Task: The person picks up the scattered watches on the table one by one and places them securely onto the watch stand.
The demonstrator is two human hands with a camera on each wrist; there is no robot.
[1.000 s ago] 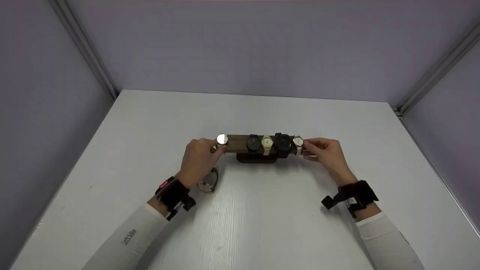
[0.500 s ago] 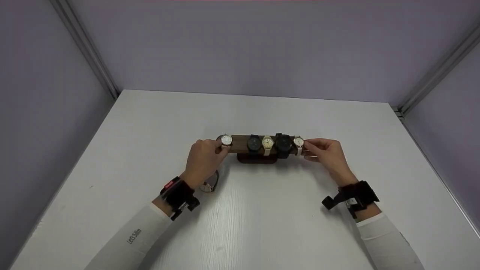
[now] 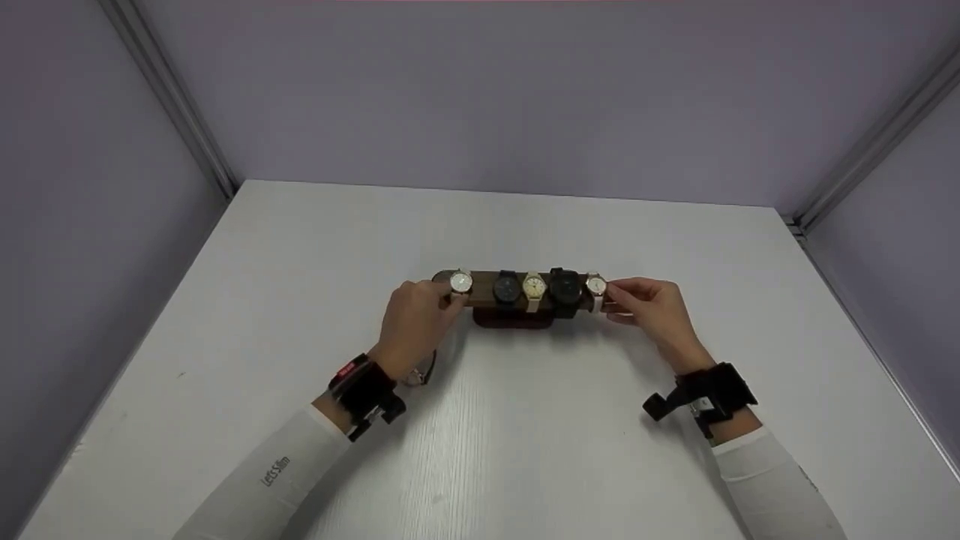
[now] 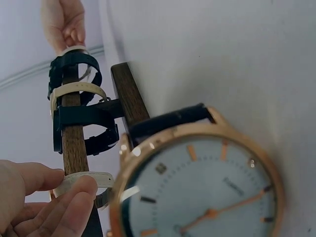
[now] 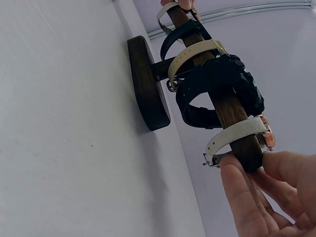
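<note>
Your left hand (image 3: 415, 324) pinches the white-dial watch with a pale strap (image 3: 460, 283) at the left end of the dark wooden bar of the watch stand (image 3: 480, 287). Thumb and fingertips (image 4: 74, 197) curl round the pale strap (image 4: 84, 178), which is looped around the bar just past your fingers.

Your right hand (image 3: 651, 309) grips the right end of the same bar, fingers (image 5: 247, 197) curled round the wood, touching the small white-dial watch with a white strap (image 3: 596, 286). In the right wrist view that white strap (image 5: 237, 133) sits right above your fingertips.

Between your two hands, on the bar, left to right: a dark-dial watch with a dark strap (image 3: 507, 288), a cream-dial watch with a beige strap (image 3: 534, 287), and a chunky black watch (image 3: 565, 286). All are looped around the bar, side by side; whether they touch each other you cannot tell.

The stand's dark oval wooden base (image 3: 514, 318) rests on the white table (image 3: 525, 435), below the bar and between your hands.

Just beside your left wrist, on the near side, a rose-gold watch with a white dial and a dark strap (image 3: 421, 371) lies on the table, partly hidden by the hand. The left wrist view shows it close up (image 4: 197, 182), not held.

Black wrist mounts sit on both forearms, over white sleeves.
</note>
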